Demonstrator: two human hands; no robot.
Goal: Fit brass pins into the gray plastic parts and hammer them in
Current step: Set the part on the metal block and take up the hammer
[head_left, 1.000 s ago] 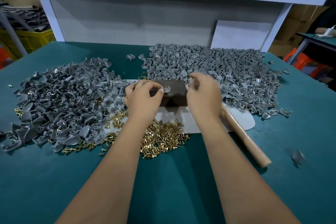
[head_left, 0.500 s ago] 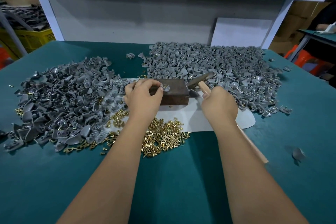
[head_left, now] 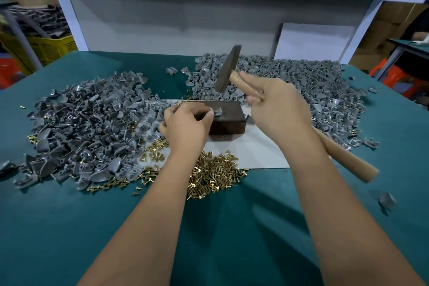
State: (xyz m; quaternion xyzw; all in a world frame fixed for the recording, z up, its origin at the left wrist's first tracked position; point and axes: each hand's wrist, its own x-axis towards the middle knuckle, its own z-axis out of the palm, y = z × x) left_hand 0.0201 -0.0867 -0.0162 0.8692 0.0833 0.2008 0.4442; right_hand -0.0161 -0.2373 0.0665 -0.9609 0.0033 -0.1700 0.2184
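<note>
A dark metal block (head_left: 229, 121) sits on a white sheet (head_left: 255, 151) at the table's middle. On its top lies a gray plastic part (head_left: 217, 111) with a brass pin in it, pinched by my left hand (head_left: 185, 125). My right hand (head_left: 276, 109) grips the wooden handle of a hammer (head_left: 228, 69), whose dark head is raised above the block. Loose brass pins (head_left: 213, 176) lie heaped in front of the block.
Two big heaps of gray parts flank the block: the left heap (head_left: 86, 127) and the back right heap (head_left: 301, 86). One stray gray part (head_left: 386, 201) lies at the right on the green table (head_left: 69, 227). A white frame and panel (head_left: 313, 39) stand behind.
My right hand took hold of the hammer lying at the right and lifted its head up above the block. My left hand stayed on the part.
</note>
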